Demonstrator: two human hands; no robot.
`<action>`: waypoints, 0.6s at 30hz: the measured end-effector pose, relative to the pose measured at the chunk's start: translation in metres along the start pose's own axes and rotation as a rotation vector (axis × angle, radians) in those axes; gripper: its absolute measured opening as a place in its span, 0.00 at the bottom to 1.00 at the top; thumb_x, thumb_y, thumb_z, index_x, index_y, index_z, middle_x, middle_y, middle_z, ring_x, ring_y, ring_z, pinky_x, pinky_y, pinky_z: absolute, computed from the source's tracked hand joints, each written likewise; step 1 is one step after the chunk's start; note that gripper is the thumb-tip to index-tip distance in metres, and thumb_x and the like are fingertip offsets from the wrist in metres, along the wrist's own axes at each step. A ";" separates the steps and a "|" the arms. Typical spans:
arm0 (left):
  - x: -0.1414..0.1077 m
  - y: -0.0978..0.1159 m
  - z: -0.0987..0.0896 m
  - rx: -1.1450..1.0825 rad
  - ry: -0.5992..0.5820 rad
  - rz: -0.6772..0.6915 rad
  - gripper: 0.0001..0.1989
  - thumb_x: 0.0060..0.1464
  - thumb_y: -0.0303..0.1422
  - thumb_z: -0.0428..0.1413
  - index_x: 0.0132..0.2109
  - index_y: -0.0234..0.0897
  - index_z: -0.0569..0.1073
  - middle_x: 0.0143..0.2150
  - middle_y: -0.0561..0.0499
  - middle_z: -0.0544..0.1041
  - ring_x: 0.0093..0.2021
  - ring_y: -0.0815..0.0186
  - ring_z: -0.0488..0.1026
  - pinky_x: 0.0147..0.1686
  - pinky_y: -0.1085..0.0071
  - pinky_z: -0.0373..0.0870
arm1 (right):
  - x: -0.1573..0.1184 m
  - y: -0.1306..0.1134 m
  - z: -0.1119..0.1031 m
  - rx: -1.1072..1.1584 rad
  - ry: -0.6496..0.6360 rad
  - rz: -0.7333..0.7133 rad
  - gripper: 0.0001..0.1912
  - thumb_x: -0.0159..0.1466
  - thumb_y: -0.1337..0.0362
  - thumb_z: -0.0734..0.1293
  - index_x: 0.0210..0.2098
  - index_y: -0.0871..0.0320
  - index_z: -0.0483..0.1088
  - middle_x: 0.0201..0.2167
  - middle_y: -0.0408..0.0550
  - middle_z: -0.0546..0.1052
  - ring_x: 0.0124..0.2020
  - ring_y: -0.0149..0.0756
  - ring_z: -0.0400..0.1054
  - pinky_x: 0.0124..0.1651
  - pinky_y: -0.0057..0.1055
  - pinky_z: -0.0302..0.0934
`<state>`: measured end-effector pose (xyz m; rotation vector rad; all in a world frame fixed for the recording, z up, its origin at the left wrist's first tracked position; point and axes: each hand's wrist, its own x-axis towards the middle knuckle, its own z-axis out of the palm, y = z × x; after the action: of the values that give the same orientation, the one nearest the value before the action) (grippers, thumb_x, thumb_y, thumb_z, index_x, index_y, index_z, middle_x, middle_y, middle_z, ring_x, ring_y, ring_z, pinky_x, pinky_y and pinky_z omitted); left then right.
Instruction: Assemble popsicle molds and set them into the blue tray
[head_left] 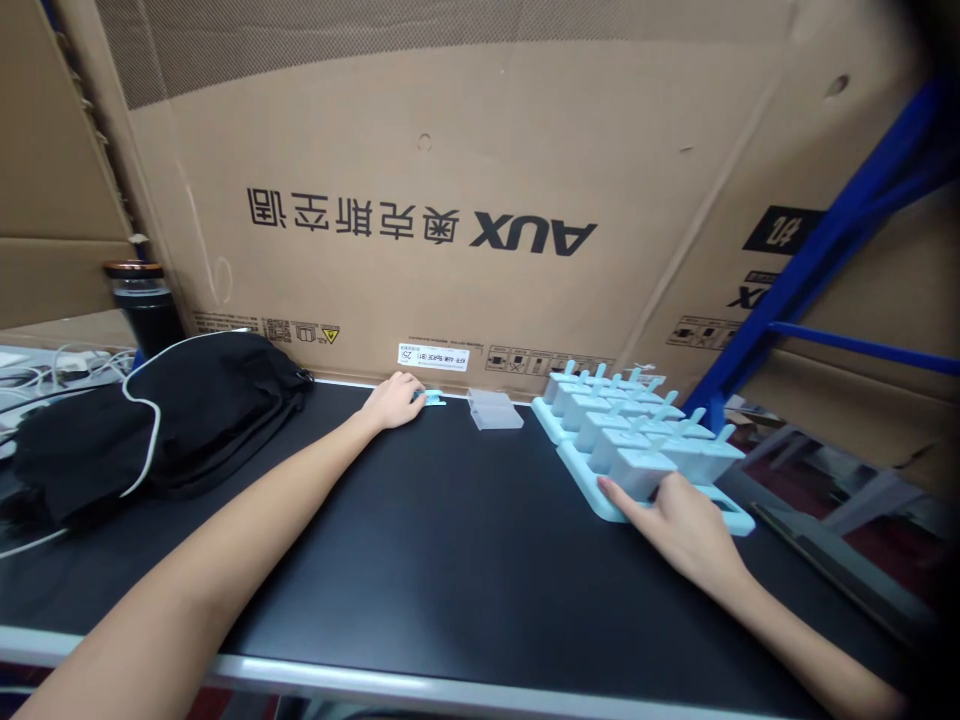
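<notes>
Left hand curls over the small blue piece at the back of the surface, grip unclear; right hand thumbs the mould tray's near end, fingers half-hidden, long axis running away.

Looks like a storeroom — blue metal rack, big AUX carton.

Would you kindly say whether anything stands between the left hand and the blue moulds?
Yes: a clear plastic case lies on the black tabletop between the left hand and the blue moulds.
</notes>
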<state>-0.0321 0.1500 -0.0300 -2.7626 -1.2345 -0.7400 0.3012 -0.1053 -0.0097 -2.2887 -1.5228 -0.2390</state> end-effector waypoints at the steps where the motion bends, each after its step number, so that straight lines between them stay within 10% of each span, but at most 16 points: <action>1: 0.000 0.000 0.000 -0.005 0.003 0.001 0.18 0.62 0.41 0.44 0.49 0.38 0.74 0.51 0.45 0.74 0.53 0.56 0.67 0.55 0.60 0.64 | 0.000 0.000 0.001 0.015 0.028 -0.010 0.25 0.57 0.36 0.58 0.21 0.50 0.50 0.17 0.48 0.65 0.22 0.43 0.66 0.29 0.38 0.58; 10: 0.001 -0.004 -0.003 -0.395 0.183 -0.156 0.09 0.56 0.38 0.51 0.34 0.39 0.73 0.39 0.49 0.76 0.46 0.58 0.69 0.53 0.60 0.64 | -0.005 -0.015 -0.013 0.211 0.200 0.018 0.24 0.52 0.39 0.61 0.28 0.50 0.50 0.22 0.48 0.67 0.27 0.46 0.67 0.31 0.40 0.61; 18: 0.008 -0.026 0.002 -0.772 0.320 -0.483 0.14 0.59 0.39 0.46 0.39 0.37 0.73 0.39 0.48 0.79 0.38 0.65 0.76 0.41 0.69 0.71 | 0.028 -0.138 -0.051 0.128 -0.174 -0.308 0.26 0.55 0.41 0.60 0.40 0.56 0.59 0.34 0.53 0.75 0.31 0.43 0.69 0.30 0.35 0.60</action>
<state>-0.0450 0.1734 -0.0323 -2.6295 -1.8536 -1.9759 0.1898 -0.0547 0.0768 -2.0143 -1.9201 -0.0224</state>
